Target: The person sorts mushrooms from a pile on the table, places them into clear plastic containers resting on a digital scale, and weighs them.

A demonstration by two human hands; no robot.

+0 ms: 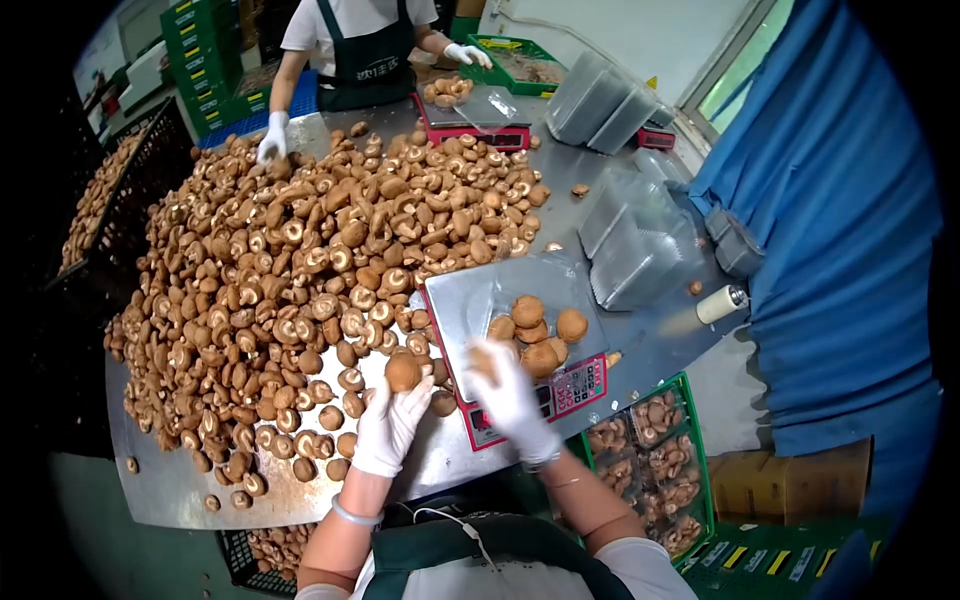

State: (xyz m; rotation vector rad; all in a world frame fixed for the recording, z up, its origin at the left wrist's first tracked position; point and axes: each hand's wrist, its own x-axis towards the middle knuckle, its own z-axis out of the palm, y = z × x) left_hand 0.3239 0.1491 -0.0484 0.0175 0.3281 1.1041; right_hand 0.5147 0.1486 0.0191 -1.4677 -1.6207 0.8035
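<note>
My left hand [395, 425], in a white glove, holds a round brown mushroom [403, 372] at the near edge of the large mushroom heap [300, 240]. Over the near left part of a red-framed scale [455, 310] is my right hand [505, 395], gloved and blurred by motion, with a brown mushroom [484, 360] at its fingers. Several mushrooms [528, 311] lie in a clear plastic tray on the scale's plate, just beyond my right hand.
A co-worker [365, 50] in a dark apron stands across the metal table [640, 350], one gloved hand on the heap. Stacked clear trays [640, 250], a second scale [470, 125] and a white bottle [722, 303] stand around. Below right, a green crate [700, 450] holds packed mushrooms.
</note>
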